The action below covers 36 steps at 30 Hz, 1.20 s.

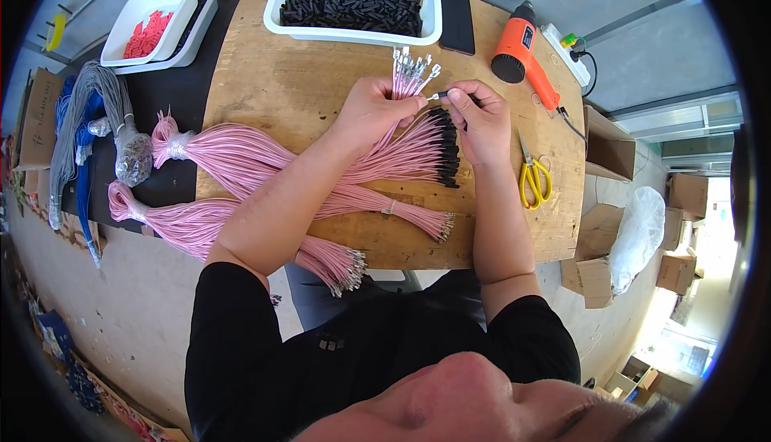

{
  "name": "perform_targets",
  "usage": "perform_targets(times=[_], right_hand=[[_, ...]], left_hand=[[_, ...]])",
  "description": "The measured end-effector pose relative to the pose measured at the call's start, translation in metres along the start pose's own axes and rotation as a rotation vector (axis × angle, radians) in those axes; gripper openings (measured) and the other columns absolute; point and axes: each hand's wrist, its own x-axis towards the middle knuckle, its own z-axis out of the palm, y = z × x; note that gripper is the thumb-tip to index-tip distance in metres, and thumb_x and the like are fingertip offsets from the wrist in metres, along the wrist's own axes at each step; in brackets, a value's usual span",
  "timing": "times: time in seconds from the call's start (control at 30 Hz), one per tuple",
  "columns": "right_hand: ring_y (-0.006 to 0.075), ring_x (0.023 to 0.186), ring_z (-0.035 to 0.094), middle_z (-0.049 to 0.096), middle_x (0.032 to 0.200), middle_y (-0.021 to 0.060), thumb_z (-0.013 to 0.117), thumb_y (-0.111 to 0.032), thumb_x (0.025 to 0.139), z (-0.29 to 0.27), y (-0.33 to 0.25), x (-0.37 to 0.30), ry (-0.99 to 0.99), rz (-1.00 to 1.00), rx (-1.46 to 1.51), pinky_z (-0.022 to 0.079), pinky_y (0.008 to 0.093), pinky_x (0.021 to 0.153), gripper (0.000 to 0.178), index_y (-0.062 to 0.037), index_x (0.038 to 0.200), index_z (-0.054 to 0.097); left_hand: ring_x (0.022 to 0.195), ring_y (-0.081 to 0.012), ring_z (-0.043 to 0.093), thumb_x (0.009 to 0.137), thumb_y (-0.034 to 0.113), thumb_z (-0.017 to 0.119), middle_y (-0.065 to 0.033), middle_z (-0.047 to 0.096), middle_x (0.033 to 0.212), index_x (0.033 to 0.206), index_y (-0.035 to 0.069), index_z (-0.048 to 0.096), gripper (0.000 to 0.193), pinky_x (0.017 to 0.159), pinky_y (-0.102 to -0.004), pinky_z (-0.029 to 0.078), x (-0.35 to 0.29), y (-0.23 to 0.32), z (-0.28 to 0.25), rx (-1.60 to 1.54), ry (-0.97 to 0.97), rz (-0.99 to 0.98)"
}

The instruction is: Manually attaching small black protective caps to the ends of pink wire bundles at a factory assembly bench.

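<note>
My left hand (373, 108) is closed round a small bunch of pink wires (404, 86) whose metal crimp terminals fan out above the fingers. Between its thumb and finger one terminal points right. My right hand (479, 116) pinches a short black sleeve (443, 95) at that terminal's tip; how far the sleeve is on I cannot tell. Just below my hands lies a large bundle of pink wires (377, 161), many ends capped with black sleeves (448, 149). Nearer me are more pink wire bundles (401, 211) with bare metal terminals.
A white tub (353, 38) of black sleeves stands at the back, beside a dark phone (457, 24). To the right are an orange heat gun (514, 47), a power strip (566, 52) and yellow scissors (533, 178). Grey wires (96, 88) and a white tub (120, 48) with red pieces are at left.
</note>
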Motion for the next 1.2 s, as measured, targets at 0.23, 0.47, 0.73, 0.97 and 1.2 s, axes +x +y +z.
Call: perform_targets(times=[0.23,0.47,0.73,0.97,1.2], right_hand=[[0.0049,0.057,0.044,0.068,0.082,0.0068,0.067,-0.002,0.092,0.002,0.001,-0.001,-0.008,0.006,0.001,0.032,0.0197,0.05,0.011,0.0043,0.101,0.067],[0.0063,0.059,0.046,0.067,0.083,0.007,0.065,-0.007,0.094,-0.007,-0.002,0.004,0.028,0.046,0.094,0.032,0.0191,0.049,0.014,0.0038,0.103,0.067],[0.0105,0.062,0.048,0.06,0.086,0.007,0.059,-0.029,0.1,-0.021,-0.007,0.009,-0.101,0.458,0.575,0.032,0.0162,0.041,0.034,0.0028,0.112,0.06],[0.0081,0.061,0.047,0.06,0.085,0.005,0.061,-0.023,0.099,-0.021,-0.006,0.007,-0.177,0.376,0.418,0.031,0.0163,0.041,0.025,0.0006,0.105,0.061],[0.0065,0.059,0.046,0.062,0.085,0.0048,0.063,-0.019,0.098,-0.016,-0.005,0.005,-0.191,0.368,0.379,0.031,0.0164,0.043,0.019,-0.0009,0.103,0.062]], left_hand=[[0.065,-0.0082,0.057,0.086,0.005,0.072,-0.0036,0.065,0.075,0.092,-0.003,0.07,0.009,0.059,-0.0229,0.044,-0.001,0.0,0.001,0.044,0.004,0.018],[0.068,-0.0096,0.058,0.089,0.003,0.069,-0.0054,0.065,0.079,0.093,-0.004,0.068,0.009,0.06,-0.0236,0.045,0.0,-0.003,-0.001,-0.035,-0.018,-0.017],[0.067,-0.0101,0.056,0.089,0.002,0.066,-0.0048,0.063,0.076,0.094,-0.005,0.067,0.008,0.061,-0.0243,0.044,0.0,-0.004,-0.001,-0.003,-0.084,0.023],[0.067,-0.0099,0.055,0.089,0.002,0.066,-0.0044,0.062,0.074,0.093,-0.005,0.067,0.008,0.061,-0.0244,0.043,0.0,-0.003,0.0,0.016,-0.098,0.026],[0.066,-0.0092,0.055,0.089,0.003,0.067,-0.0035,0.063,0.074,0.093,-0.004,0.068,0.008,0.061,-0.0242,0.044,-0.002,-0.001,0.0,0.016,-0.099,0.016]])
